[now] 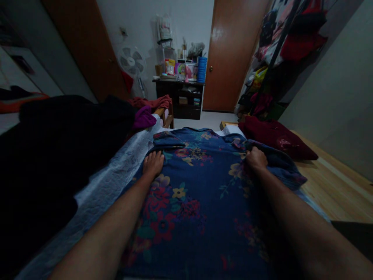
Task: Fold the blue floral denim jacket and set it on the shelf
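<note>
Left hand (153, 163) flat, right hand (257, 159) clenched, both touch floral shirt (208, 190).

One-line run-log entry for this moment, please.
left hand: flat on blue floral shirt, near one sleeve | right hand: gripping shirt near other sleeve | left side: black cloth

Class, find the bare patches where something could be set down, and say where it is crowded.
Bare pale wood shows beside the maroon cloth; a strip of whitish sheet lies between the black cloth and the floral shirt. The dark cabinet is crowded on top.
</note>
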Demonstrator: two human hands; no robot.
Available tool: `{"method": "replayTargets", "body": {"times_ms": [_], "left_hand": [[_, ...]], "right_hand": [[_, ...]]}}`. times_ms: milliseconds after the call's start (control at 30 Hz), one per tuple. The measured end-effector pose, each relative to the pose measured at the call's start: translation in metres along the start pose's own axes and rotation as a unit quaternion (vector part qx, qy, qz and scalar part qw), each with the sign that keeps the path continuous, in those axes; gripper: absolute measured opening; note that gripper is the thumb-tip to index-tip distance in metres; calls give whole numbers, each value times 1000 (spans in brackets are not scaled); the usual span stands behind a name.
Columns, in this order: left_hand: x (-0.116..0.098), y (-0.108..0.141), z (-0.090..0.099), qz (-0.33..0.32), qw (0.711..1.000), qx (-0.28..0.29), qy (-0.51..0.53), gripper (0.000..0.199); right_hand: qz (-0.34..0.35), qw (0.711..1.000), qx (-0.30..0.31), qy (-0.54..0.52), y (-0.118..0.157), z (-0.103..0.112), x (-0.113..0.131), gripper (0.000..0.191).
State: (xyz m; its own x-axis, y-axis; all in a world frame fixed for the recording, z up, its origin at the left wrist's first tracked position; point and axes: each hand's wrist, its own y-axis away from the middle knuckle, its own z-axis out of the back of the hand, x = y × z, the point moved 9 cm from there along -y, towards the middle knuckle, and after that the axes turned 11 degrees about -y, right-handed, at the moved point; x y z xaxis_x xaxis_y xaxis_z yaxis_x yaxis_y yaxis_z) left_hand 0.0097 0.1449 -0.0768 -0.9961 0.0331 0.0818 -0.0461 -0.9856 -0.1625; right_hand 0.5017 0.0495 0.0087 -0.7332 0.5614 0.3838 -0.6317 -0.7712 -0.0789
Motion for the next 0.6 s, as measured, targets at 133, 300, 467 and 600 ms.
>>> {"method": "replayTargets", "body": {"times_ms": [133,300,467,600], "left_hand": [[4,-1,-4,8,1000,14,1,56],[6,1,-5,11,1000,5,-11,73],[8,2,-5,20,999,22,-12,79],[-10,5,4,12,1000,3,-17,60]], "right_hand": [[12,1000,12,20,4,-1,-1,42],[55,995,37,70,4,-5,-6,42],[27,997,38,56,1,-4,-14,42],[6,999,32,24,3,2,-17,54]]}}
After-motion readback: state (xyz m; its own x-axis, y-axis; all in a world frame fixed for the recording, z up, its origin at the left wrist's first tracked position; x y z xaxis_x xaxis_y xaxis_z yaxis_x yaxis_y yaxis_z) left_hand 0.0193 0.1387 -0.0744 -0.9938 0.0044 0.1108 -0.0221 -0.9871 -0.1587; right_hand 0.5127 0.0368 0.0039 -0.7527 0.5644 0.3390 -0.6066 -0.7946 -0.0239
